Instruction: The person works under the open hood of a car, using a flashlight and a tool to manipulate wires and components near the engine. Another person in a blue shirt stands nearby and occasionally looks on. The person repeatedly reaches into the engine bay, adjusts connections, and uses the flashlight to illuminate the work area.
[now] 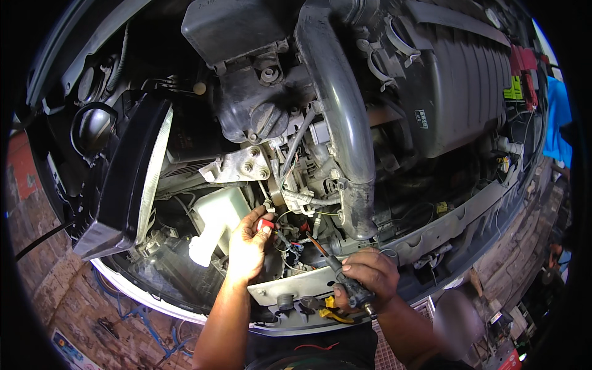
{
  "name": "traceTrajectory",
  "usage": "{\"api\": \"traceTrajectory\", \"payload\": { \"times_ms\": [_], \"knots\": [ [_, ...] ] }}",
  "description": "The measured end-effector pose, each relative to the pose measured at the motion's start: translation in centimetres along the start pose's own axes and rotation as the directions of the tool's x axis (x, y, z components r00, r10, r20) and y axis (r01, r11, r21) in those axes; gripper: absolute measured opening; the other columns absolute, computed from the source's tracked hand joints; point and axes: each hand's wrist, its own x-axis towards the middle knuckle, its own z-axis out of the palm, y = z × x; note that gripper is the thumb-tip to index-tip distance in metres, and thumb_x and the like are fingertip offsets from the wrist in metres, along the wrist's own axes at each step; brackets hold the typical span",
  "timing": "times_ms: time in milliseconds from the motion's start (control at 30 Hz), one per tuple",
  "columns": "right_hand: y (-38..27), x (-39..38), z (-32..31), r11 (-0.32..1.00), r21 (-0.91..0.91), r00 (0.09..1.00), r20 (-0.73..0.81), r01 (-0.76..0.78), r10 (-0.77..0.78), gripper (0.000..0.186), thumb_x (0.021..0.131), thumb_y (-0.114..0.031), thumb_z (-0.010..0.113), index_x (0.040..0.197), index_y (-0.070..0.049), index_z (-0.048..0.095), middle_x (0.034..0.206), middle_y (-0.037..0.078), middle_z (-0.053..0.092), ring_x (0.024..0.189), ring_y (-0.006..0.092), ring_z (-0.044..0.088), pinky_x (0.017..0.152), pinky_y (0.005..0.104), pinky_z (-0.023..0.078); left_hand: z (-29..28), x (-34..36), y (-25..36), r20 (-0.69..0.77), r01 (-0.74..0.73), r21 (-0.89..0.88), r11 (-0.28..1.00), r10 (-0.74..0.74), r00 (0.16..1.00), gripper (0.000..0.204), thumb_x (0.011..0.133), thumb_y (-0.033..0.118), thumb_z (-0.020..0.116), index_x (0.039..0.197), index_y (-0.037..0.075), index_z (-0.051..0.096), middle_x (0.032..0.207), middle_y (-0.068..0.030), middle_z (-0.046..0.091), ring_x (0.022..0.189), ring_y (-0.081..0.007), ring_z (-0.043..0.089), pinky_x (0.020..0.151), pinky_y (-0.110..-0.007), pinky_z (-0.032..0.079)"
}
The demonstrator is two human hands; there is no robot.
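Beside the white reservoir (223, 208), the left hand (248, 243) pinches a small red piece (266, 225), partly finger-covered; the right hand (379, 279) grips a dark tool (350, 288), its tip perhaps among wires (296, 246).

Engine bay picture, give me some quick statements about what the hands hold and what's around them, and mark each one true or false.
1. The left hand holds a small red piece. True.
2. The right hand is empty. False: the right hand grips a dark tool with a slender shaft.
3. A whitish plastic container sits to the left of the left hand. True.
4. The ribbed black housing is at the lower left. False: the housing is at the upper right.
5. A thick black pipe curves down the middle. True.
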Motion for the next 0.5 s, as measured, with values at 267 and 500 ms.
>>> {"api": "traceTrajectory", "payload": {
  "times_ms": [267,500],
  "knots": [
    [0.29,-0.41,-0.07,1.0,0.027,1.0,-0.005,-0.007,0.007,0.04,0.076,-0.017,0.093,0.109,-0.007,0.074,0.099,0.011,0.074,0.079,0.0261,0.075,0.069,0.037,0.061,-0.03,0.13,-0.13,-0.058,0.125,-0.127,0.984,-0.133,0.989,0.053,0.112,0.012,0.059,0.161,0.002,0.042,0.136,-0.0124,0.067,0.111,-0.0222,0.072,0.091,-0.033,0.063],
    [0.74,-0.27,-0.03,0.998,0.014,0.999,-0.005,0.053,-0.053,0.033,0.079,-0.019,0.087,0.103,-0.005,0.069,0.091,0.011,0.071,0.074,0.0249,0.074,0.064,0.0366,0.06,0.05,0.13,-0.13,-0.074,0.154,-0.179,0.972,-0.169,0.983,0.046,0.113,0.013,0.057,0.156,0.002,0.046,0.133,-0.0136,0.067,0.109,-0.0241,0.073,0.089,-0.033,0.064]
  ]
}}
